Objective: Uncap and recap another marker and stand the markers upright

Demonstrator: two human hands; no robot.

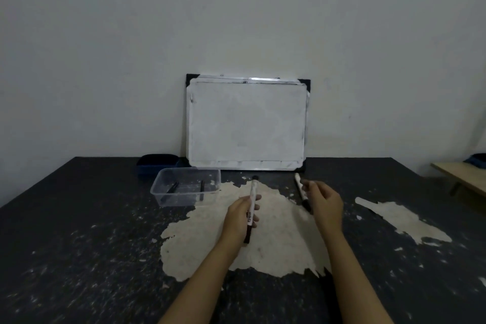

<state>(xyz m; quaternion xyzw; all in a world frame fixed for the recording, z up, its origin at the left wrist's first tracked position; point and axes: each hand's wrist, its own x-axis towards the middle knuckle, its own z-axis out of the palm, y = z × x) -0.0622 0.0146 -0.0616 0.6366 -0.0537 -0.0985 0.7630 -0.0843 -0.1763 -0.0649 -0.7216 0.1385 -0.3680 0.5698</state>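
The left hand (240, 214) curls its fingers round a white-barrelled marker (251, 208), gripping it about the lower middle so that the dark cap end points away from the fingers toward the whiteboard (247, 123) and the dark tail sticks out below the palm. The right hand (324, 204) pinches a second marker (302, 191) between thumb and fingertips near its middle; its white end rises beyond the fingertips, its dark end slants down under the hand. Both markers hang above the dark table (79, 244), over the pale patch (263, 244) where the surface has worn away, well short of the board. To handle them well, I judge each grip should stay near the barrel's middle, wrists loose, so neither pen swings or slips, and the two should be kept apart so their ends do not knock. To the left of the left fingers, beyond them, stands a clear plastic tub (185, 189) with two dark pens lying in it; behind that sits a dark blue box (157, 163). By count: two markers in hand, two pens in the tub, one tub, one blue box, one whiteboard leaning on the wall, and two large pale patches, the second (402, 218) off to the right of the right hand.
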